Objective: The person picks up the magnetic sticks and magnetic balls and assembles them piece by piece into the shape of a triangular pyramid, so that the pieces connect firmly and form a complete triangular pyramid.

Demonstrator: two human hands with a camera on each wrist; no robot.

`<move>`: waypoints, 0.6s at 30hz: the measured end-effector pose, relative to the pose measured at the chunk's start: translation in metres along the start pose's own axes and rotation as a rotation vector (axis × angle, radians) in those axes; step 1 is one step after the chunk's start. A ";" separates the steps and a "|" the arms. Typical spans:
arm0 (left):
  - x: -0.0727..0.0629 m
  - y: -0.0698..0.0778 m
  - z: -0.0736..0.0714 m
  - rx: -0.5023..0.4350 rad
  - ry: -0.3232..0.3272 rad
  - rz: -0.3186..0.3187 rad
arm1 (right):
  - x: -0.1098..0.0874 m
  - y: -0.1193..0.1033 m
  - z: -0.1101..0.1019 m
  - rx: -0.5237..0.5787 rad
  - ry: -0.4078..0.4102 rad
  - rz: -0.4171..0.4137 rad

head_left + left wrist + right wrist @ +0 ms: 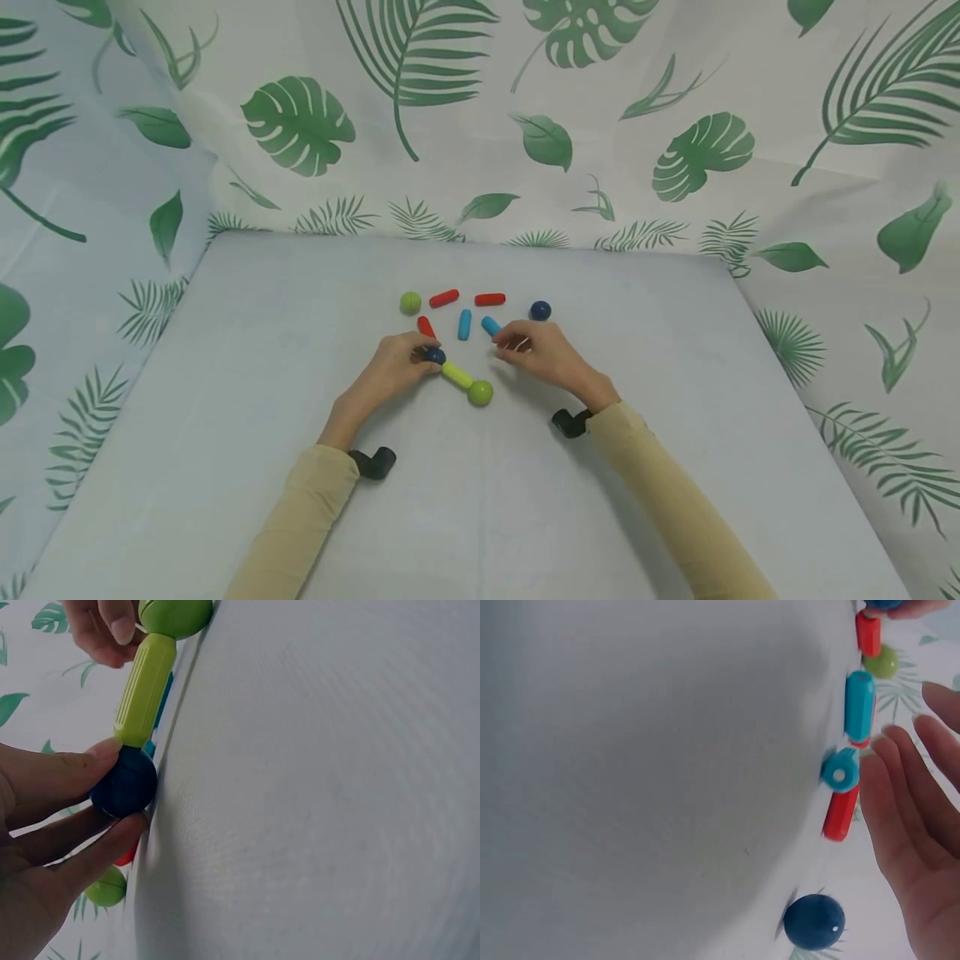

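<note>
Left hand (390,362) pinches a dark blue ball (133,781), joined to yellow-green rod (146,690) and green ball (176,616).
Between the hands, this piece is probably light, stiff, slippery; better to grip its ribbed rod. Right hand (545,357), relaxed, holds nothing.

Leaf-print sheeting (592,171) hangs beyond and either side of the fingers (889,817), screening a pale table (480,508) into a makeshift booth (840,333).
</note>
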State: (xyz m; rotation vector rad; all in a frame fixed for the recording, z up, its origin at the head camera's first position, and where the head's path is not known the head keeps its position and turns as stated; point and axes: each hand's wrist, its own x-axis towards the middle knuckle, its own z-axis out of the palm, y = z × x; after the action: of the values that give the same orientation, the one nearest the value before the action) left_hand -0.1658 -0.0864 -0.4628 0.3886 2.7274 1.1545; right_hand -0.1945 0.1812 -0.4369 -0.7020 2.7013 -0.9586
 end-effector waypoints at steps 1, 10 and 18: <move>0.000 0.000 0.000 0.000 -0.003 -0.002 | 0.002 0.001 0.000 -0.004 0.010 0.005; 0.000 0.001 -0.002 0.007 -0.015 0.025 | 0.020 0.009 0.000 -0.045 0.062 0.038; 0.000 0.001 -0.001 -0.038 -0.006 0.001 | 0.034 0.014 0.003 -0.067 0.032 0.083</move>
State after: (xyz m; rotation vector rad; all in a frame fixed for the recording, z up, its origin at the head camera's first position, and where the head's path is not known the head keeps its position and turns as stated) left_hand -0.1657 -0.0870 -0.4615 0.3880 2.6956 1.2018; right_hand -0.2279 0.1724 -0.4491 -0.5859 2.7776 -0.8709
